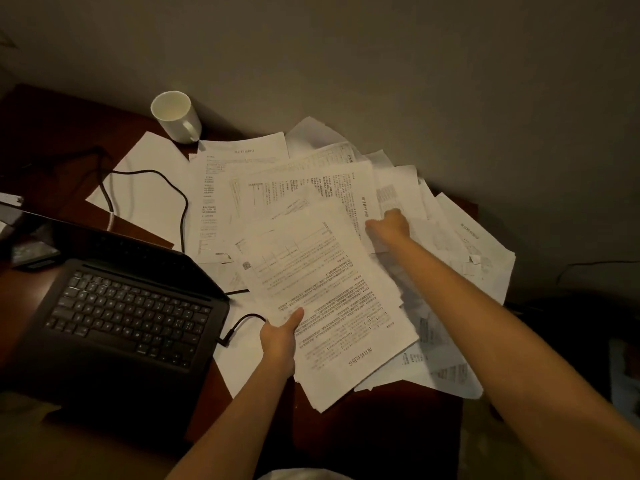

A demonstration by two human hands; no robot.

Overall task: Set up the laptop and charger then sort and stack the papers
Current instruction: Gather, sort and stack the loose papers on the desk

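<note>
- Papers (277, 188) lie scattered over the desk (45, 133), fanned from the mug (177, 116) toward the right edge.
- Left hand (278, 344) pinches a gathered stack (329, 306) at its near left edge, thumb on top; the stack's long axis runs away from the person, tilted leftward.
- Right hand (389, 225) reaches further out, fingers curled onto a loose sheet (360, 199) just beyond the stack's far right corner.
- That sheet lies nearer the right hand, so drawing it back onto the stack looks like the coming move.
- Laptop (128, 313) sits open at left, charger cable (242, 322) beside its right edge.
</note>
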